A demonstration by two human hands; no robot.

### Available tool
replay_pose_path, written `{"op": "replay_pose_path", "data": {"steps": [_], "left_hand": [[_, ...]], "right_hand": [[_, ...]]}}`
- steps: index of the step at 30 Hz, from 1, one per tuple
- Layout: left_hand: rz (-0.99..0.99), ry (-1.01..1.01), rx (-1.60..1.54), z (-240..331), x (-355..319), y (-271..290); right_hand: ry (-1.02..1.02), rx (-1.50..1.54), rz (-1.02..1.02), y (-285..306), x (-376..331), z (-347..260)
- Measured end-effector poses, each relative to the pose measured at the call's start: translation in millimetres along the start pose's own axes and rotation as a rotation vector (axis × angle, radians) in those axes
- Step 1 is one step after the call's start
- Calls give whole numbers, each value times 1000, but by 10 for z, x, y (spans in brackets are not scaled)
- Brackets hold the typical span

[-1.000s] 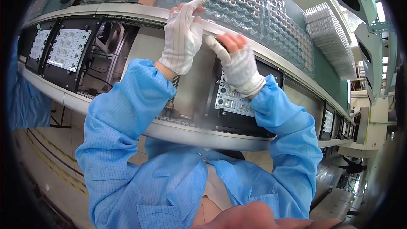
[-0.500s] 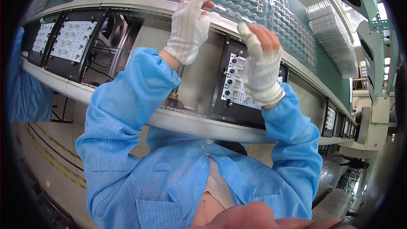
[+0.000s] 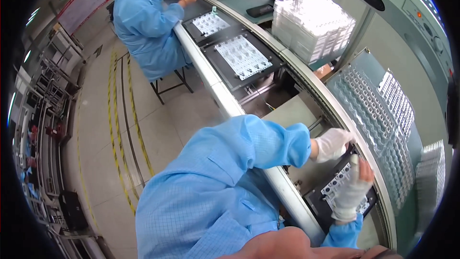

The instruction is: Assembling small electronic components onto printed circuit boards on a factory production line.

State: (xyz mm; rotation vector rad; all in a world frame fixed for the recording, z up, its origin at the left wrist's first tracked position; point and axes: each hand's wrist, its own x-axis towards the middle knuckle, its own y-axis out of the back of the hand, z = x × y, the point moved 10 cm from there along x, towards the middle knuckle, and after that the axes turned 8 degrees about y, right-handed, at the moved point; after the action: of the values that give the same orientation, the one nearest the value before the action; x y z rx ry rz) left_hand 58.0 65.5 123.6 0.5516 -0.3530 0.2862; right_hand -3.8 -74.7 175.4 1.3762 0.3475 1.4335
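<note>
My left hand [image 3: 333,144], in a white glove, curls its fingers over the far corner of a black carrier [image 3: 318,206] on the conveyor line. That carrier holds a white panel of small parts [image 3: 335,188]. My right hand [image 3: 352,194], also gloved with bare fingertips, lies flat on the panel with its index finger stretched out. Both blue sleeves reach in from the lower middle. Just beyond the hands, a clear blister tray [image 3: 378,110] with rows of pockets leans on the line's far side.
Two more black carriers with white panels [image 3: 242,57] [image 3: 211,23] sit further up the conveyor. A stack of clear trays [image 3: 311,26] stands behind them. A co-worker in blue [image 3: 143,19] sits at the far end. Yellow floor lines [image 3: 120,115] and racks [image 3: 52,67] are on the left.
Both hands have dropped from the clear blister tray to the black carrier. The view has swung left, so the line runs diagonally and the co-worker is in sight.
</note>
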Motion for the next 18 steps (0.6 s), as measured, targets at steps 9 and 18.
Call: {"op": "replay_pose_path", "data": {"steps": [9,18], "left_hand": [[-253,-315,307,411,-553,-256],[-291,116,-131,-1,-505,-15]], "right_hand": [[-423,228,14,295,-1080,895],[-997,493,76,5,-2039,1090]]}}
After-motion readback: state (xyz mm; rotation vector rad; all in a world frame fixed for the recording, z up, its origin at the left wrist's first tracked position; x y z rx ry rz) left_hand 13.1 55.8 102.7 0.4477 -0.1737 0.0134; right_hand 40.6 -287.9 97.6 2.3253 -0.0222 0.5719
